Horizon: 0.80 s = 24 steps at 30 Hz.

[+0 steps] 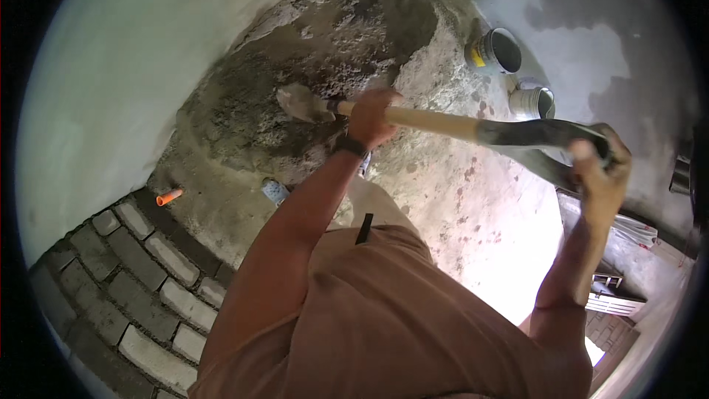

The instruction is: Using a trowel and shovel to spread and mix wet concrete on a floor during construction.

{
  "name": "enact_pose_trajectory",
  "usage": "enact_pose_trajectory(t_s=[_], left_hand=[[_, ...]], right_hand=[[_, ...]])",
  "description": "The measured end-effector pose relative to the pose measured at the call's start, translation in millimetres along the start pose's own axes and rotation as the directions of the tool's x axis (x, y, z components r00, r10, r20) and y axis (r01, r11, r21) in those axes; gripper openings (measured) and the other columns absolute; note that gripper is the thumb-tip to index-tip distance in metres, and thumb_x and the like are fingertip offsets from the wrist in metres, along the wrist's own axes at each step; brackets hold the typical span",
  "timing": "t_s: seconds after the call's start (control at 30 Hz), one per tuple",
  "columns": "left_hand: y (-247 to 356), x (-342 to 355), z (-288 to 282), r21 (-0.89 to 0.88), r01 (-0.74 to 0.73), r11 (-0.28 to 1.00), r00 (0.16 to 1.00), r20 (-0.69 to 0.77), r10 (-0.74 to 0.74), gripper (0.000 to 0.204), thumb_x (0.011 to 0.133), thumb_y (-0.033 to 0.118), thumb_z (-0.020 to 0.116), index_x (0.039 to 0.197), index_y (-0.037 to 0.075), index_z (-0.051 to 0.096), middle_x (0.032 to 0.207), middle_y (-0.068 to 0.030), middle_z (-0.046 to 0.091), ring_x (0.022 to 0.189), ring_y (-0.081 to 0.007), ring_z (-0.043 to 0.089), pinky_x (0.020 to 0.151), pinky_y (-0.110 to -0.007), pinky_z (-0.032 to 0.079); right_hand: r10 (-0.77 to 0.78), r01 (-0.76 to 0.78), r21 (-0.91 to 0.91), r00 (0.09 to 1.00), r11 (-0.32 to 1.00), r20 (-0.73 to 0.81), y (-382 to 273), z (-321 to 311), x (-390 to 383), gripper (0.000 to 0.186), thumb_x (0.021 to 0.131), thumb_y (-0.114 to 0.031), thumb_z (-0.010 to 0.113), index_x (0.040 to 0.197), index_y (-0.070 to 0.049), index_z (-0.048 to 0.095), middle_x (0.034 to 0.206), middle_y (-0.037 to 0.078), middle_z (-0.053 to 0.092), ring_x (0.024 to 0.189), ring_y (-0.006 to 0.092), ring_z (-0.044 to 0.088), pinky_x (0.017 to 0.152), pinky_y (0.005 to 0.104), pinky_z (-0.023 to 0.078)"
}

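I hold a shovel (436, 123) slantwise across my body, its pale wooden shaft ending in a black D-shaped grip. My left hand (373, 120), with a dark band at the wrist, is wrapped round the lower shaft near the blade. Up at the right, my right hand (602, 174) is closed on the D-shaped grip. The shovel's blade (304, 103) is over a heap of dark, damp-looking sand or mortar mix (244, 103). Slight blur hides whether the blade carries any of it.
Two buckets, one dark with a yellow label (487, 52) and one whitish (533, 103), stand by the right wall. An orange pipe end (169, 197) sticks up near paving bricks (140, 258) at the lower left. My shoe (275, 191) stands at the heap's edge.
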<state>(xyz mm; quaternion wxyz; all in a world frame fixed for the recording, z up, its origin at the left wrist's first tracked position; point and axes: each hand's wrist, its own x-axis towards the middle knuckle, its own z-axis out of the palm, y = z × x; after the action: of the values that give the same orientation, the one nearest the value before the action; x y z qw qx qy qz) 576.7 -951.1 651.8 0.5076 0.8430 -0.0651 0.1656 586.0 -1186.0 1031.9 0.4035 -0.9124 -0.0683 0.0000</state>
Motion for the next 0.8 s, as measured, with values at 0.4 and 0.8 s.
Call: enact_pose_trajectory(t_s=[0.4, 0.8], left_hand=[[-176.5, 222.6, 135.7, 0.053, -0.106, 0.993, 0.978, 0.188, 0.095, 0.013, 0.088, 0.009, 0.065, 0.079, 0.014, 0.056, 0.079, -0.0085, 0.059, 0.075, -0.0346, 0.056, 0.066, -0.054, 0.045], [-199.4, 164.8, 106.0, 0.229, 0.204, 0.952, 0.922, 0.281, -0.265, 0.015, 0.089, 0.025, 0.069, 0.097, 0.014, 0.062, 0.098, -0.0110, 0.064, 0.092, -0.0341, 0.063, 0.077, -0.054, 0.054]], right_hand=[[-0.050, 0.037, -0.065, 0.977, 0.997, -0.207, 133.6, 122.1, 87.5, 0.027, 0.088, -0.022, 0.077, 0.077, -0.003, 0.060, 0.065, -0.006, 0.052, 0.062, 0.0031, 0.042, 0.053, 0.0224, 0.034], [0.038, -0.037, -0.109, 0.999, 0.993, 0.007, 112.4, 188.6, 110.5, 0.026, 0.084, -0.016, 0.077, 0.070, -0.002, 0.060, 0.062, -0.004, 0.053, 0.059, 0.0040, 0.043, 0.053, 0.0245, 0.037]])
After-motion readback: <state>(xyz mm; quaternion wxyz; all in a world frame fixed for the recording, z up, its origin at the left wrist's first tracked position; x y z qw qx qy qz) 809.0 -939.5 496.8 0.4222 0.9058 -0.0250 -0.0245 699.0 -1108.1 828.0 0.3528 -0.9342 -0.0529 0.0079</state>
